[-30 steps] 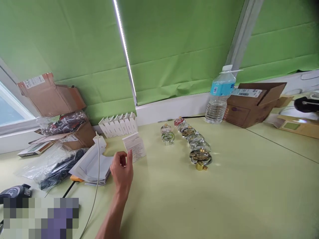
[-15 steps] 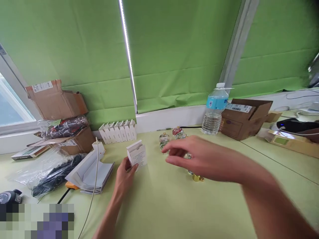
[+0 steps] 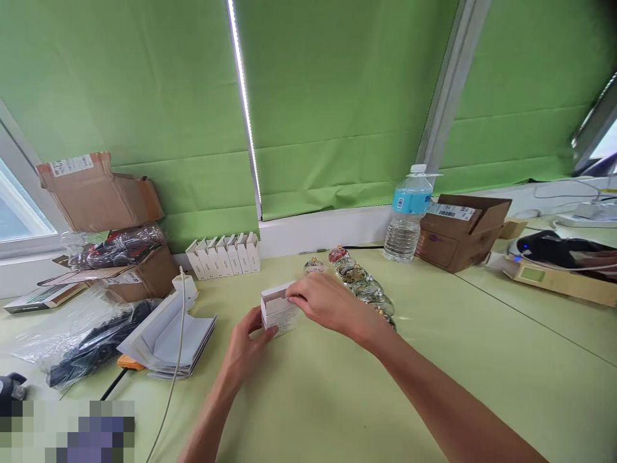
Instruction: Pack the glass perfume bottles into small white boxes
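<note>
The right hand [image 3: 321, 302] is now joining in, pinching the box [image 3: 280, 317] on top; the half-curled left hand [image 3: 248, 339] is apparently steadying it.

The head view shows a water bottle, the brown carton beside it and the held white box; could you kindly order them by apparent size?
1. Brown carton: largest visible area.
2. Water bottle: taller but narrower.
3. Held white box: clearly smallest.

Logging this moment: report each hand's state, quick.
Left hand: closed, holding the small white box.
Right hand: curled at the box's top edge; whether it's closed on it cannot be told.
</note>
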### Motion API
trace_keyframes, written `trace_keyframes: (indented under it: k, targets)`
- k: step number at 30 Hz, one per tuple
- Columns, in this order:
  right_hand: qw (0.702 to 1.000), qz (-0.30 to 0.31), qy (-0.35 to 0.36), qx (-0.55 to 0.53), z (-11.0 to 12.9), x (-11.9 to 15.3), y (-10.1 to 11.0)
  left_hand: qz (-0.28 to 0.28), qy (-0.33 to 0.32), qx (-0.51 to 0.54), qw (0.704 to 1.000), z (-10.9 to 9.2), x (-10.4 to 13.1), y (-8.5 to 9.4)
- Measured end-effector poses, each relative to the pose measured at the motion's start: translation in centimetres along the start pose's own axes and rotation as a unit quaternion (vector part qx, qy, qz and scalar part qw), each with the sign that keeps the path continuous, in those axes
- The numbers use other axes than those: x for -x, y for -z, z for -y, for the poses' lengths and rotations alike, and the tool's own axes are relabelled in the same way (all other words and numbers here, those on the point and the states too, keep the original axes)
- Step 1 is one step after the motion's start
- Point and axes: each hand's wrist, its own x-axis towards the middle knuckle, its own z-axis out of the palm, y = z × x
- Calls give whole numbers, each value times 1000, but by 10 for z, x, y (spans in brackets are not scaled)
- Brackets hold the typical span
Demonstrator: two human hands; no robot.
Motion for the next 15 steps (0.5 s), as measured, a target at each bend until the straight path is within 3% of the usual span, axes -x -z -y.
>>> trace_keyframes:
  k: [7, 10, 13, 15]
  targets:
    - [989, -145, 25, -31, -4, 8, 31, -14, 3, -9, 1000, 3, 1, 0]
    - [976, -207, 16, -65, -8, 14, 43, -17, 33, -4, 999, 5, 1, 0]
    - [970, -216, -15, -112, -14, 18, 52, -18, 78, 13, 997, 8, 0, 3]
    - [970, -192, -33, -147, -20, 19, 53, -54, 98, -15, 994, 11, 0, 5]
